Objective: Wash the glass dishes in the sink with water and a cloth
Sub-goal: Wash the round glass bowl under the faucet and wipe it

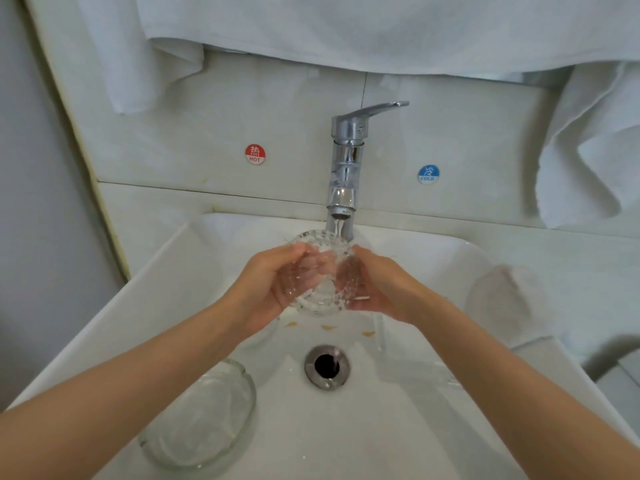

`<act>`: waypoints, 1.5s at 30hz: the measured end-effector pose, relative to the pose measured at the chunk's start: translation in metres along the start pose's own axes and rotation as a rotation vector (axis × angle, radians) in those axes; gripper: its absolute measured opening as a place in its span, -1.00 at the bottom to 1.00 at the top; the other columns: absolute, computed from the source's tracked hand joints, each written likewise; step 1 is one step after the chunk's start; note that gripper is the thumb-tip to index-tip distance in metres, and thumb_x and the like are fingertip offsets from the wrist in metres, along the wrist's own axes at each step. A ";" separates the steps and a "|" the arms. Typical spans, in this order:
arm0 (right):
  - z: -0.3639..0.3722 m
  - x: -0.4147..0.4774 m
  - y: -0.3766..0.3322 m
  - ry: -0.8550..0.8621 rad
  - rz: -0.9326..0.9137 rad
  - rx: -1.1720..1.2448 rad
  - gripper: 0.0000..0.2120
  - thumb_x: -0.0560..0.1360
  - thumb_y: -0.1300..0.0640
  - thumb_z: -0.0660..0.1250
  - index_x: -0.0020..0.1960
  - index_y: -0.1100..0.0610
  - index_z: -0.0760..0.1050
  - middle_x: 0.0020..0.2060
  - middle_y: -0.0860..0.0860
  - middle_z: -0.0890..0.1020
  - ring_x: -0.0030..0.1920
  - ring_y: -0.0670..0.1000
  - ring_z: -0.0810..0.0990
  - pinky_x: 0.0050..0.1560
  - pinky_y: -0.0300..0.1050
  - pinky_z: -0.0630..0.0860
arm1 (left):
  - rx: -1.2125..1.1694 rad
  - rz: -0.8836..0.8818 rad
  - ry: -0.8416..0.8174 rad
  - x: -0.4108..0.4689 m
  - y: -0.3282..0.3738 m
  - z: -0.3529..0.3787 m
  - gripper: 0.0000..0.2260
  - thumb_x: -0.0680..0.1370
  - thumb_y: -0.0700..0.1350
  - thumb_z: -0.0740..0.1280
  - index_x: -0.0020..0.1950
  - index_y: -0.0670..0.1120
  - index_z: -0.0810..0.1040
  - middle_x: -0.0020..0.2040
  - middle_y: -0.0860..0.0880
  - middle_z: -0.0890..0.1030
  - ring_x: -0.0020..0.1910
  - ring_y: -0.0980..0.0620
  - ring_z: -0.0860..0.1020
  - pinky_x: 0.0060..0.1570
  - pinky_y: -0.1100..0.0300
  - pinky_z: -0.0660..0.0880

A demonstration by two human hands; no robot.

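Left hand (pixel 263 285) and right hand (pixel 381 289) grip a cut-glass dish (pixel 318 271) from either side, fingers curled round it; the dish is held tilted above the sink (pixel 173 271), under the tap (pixel 346 161); water (pixel 337 226) runs from the spout onto its upper edge; tap lever points right. A plain dish (pixel 201 417) lies in the sink, left of the drain (pixel 326 366) and apart from it; orange specks (pixel 329 327) sit between the held dish and the drain. HOT sticker (pixel 255 154) left of the tap, COLD sticker (pixel 428 174) right of it; a white towel (pixel 346 29) hangs above.
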State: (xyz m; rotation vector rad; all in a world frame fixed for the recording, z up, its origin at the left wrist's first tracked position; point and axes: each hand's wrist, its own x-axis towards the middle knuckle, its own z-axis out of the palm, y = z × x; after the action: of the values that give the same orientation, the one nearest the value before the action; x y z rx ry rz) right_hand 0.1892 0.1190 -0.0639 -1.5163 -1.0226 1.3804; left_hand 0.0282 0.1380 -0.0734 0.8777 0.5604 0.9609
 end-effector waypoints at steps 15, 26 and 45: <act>0.016 -0.006 -0.001 0.107 -0.292 -0.060 -0.69 0.60 -0.08 0.11 0.02 0.13 0.47 -0.25 -0.05 0.62 -0.34 -0.13 0.57 -0.33 -0.33 0.50 | -0.004 -0.005 0.042 -0.001 0.003 0.005 -0.82 0.61 -0.15 0.18 0.04 -0.25 0.47 -0.14 -0.18 0.69 -0.26 -0.04 0.67 -0.30 0.24 0.61; 0.028 0.002 0.006 0.197 -0.521 -0.479 -0.45 0.20 -0.24 0.46 0.11 -0.07 0.44 0.00 0.02 0.55 -0.04 -0.05 0.61 0.02 -0.04 0.58 | 0.080 -0.051 -0.005 -0.004 -0.002 0.009 -0.68 0.64 -0.06 0.07 0.05 -0.20 0.57 -0.16 -0.11 0.69 -0.26 0.06 0.66 -0.19 0.22 0.62; 0.038 -0.013 0.001 0.249 -0.517 -0.326 -0.74 0.39 -0.14 0.42 -0.05 -0.07 0.42 -0.24 -0.18 0.59 -0.20 -0.27 0.56 -0.17 -0.39 0.46 | 0.235 0.107 0.107 -0.004 -0.003 0.013 -0.60 0.62 0.02 0.11 0.06 -0.26 0.59 -0.09 -0.15 0.69 -0.14 -0.01 0.67 -0.13 0.20 0.61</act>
State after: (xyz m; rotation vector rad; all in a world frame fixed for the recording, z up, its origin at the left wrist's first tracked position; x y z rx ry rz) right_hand 0.1505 0.1083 -0.0627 -1.4631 -1.4010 0.6719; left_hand 0.0369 0.1285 -0.0690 1.0793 0.7342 1.0579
